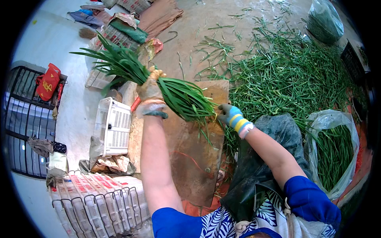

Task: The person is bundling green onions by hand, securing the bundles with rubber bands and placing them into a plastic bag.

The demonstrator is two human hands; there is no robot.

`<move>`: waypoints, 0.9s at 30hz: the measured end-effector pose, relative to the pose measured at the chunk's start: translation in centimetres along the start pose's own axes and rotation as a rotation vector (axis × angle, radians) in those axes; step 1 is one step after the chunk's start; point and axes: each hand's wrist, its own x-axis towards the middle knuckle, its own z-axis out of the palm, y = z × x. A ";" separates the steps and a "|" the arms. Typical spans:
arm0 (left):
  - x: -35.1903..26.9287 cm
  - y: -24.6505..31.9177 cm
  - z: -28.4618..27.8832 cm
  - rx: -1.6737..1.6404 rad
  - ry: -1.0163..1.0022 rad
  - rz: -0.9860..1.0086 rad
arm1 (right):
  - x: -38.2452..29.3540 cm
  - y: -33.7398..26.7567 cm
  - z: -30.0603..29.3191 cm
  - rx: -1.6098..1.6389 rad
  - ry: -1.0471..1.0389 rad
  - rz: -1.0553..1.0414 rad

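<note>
My left hand (pixel 151 87), in a worn pale glove with a plastic cuff, grips a bunch of long flat green leaves (pixel 184 98), which look like garlic chives. The bunch is held over a brown wooden board (pixel 190 154), its leaf tips fanning to the upper left and its pale stem ends to the right. At those stem ends is my right hand (pixel 232 115), gloved in grey with blue and yellow stripes. Its fingertips pinch thin yellowish strands there, though the glove partly hides the contact.
Loose green leaves (pixel 282 74) lie in a broad heap beyond the board. An open plastic bag of greens (pixel 336 157) stands at the right, and a filled bag (pixel 324 23) at the upper right. White plastic crates (pixel 114 128) and a crate stack with wire handles (pixel 98 199) line the left.
</note>
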 end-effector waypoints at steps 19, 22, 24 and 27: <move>3.9 11.9 6.8 -0.161 -0.167 -0.226 | -11.3 4.0 -14.5 -0.308 0.190 -0.688; 2.7 13.0 8.4 0.195 -0.391 -0.015 | -13.2 0.1 -14.0 0.227 0.086 -0.408; 0.8 11.9 10.4 -0.019 -0.514 -0.203 | -14.0 -3.7 -13.3 0.667 -0.044 -0.204; 1.5 12.3 10.0 -0.069 -0.442 -0.350 | -12.3 -7.7 -10.8 1.218 -0.251 -0.002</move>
